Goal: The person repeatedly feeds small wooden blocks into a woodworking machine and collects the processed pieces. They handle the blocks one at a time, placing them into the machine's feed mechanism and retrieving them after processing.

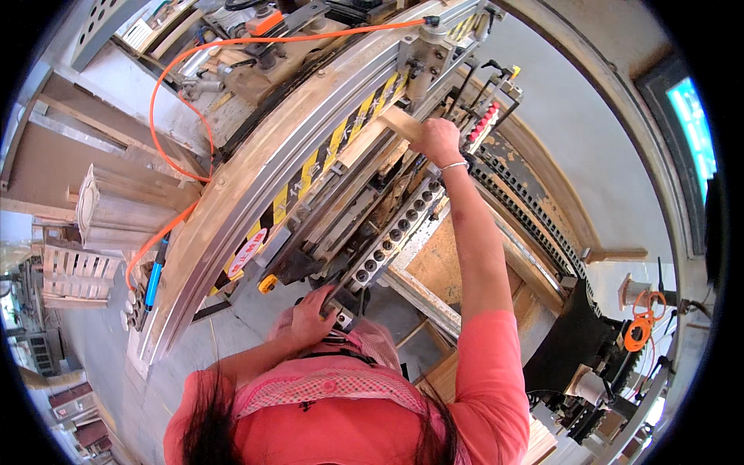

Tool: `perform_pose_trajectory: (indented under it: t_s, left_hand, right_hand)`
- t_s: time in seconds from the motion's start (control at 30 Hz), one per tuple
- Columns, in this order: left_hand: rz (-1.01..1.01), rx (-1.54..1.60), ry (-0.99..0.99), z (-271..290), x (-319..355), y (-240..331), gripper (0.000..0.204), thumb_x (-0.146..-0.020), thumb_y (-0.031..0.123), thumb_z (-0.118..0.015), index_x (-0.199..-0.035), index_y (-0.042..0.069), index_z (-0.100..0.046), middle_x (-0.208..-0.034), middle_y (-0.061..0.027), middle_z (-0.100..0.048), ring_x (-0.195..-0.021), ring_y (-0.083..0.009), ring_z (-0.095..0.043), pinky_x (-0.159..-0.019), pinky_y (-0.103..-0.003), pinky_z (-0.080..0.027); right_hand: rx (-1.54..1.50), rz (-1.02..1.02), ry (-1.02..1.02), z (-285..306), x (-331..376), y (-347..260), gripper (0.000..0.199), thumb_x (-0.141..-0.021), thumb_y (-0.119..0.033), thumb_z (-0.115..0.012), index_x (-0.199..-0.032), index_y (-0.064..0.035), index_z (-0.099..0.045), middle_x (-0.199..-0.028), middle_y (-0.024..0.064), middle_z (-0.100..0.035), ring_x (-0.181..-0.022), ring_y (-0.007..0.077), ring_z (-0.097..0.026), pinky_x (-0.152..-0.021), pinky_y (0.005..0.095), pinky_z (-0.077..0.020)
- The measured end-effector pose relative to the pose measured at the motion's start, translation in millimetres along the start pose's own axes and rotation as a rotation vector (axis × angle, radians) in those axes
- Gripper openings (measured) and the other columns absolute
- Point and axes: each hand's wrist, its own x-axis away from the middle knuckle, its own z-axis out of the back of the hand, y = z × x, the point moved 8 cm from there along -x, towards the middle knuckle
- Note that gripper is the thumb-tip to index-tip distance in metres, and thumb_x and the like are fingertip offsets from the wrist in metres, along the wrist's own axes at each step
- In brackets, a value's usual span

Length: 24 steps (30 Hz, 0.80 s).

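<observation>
The right hand (439, 141), arm stretched out toward one o'clock, is closed around one end of a pale, flat wooden block (401, 122), which lies against the long grey metal machine beam with yellow-and-black hazard stripes (325, 155). The left hand (312, 316), close to the body at six o'clock, has its fingers curled over the near end of a grey metal bar studded with round black sockets (391, 235). An orange hose (167, 101) loops at ten o'clock.
</observation>
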Motion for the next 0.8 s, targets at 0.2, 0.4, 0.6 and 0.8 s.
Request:
perform_pose_trajectory:
  t_s: [0.2, 0.4, 0.6, 0.8]
  left_hand:
    - [-0.018, 0.007, -0.003, -1, 4, -5, 0.05, -0.073, 0.01, -0.064, -0.12, 0.001, -0.049, -0.109, -0.0217, -0.057, -0.099, -0.0386, -0.056, -0.083, -0.042, -0.047]
    - [-0.062, -0.019, -0.017, 0, 6, -4, 0.053, -0.074, 0.01, -0.062, -0.122, 0.001, -0.045, -0.111, -0.0205, -0.056, -0.102, -0.0392, -0.054, -0.087, -0.045, -0.044]
    - [-0.182, 0.003, -0.022, 0, 8, -5, 0.052, -0.078, 0.008, -0.055, -0.127, -0.001, -0.04, -0.117, -0.0238, -0.052, -0.108, -0.0409, -0.05, -0.093, -0.044, -0.04]
    - [-0.278, 0.109, -0.035, -5, 9, -7, 0.053, -0.08, 0.004, -0.049, -0.131, -0.004, -0.035, -0.124, -0.0252, -0.047, -0.113, -0.0401, -0.047, -0.097, -0.043, -0.037]
  right_hand:
    - [0.004, -0.02, -0.003, 5, 2, 0, 0.037, -0.057, -0.039, -0.072, -0.074, -0.0065, -0.069, -0.075, 0.0147, -0.066, -0.074, 0.0293, -0.065, -0.067, 0.0381, -0.053]
    - [0.025, -0.082, -0.082, 1, 6, -3, 0.043, -0.059, -0.043, -0.077, -0.082, -0.0077, -0.07, -0.087, 0.0115, -0.068, -0.085, 0.0261, -0.065, -0.076, 0.0366, -0.0529]
    - [-0.142, -0.18, 0.447, 52, 68, -38, 0.047, -0.068, -0.027, -0.075, -0.105, -0.004, -0.057, -0.105, 0.0149, -0.057, -0.102, 0.0317, -0.053, -0.087, 0.0376, -0.0463]
    - [-0.593, -0.384, 0.771, 71, 259, -101, 0.022, -0.074, -0.013, -0.07, -0.093, -0.0052, -0.062, -0.082, 0.0115, -0.061, -0.076, 0.0264, -0.06, -0.068, 0.0369, -0.0468]
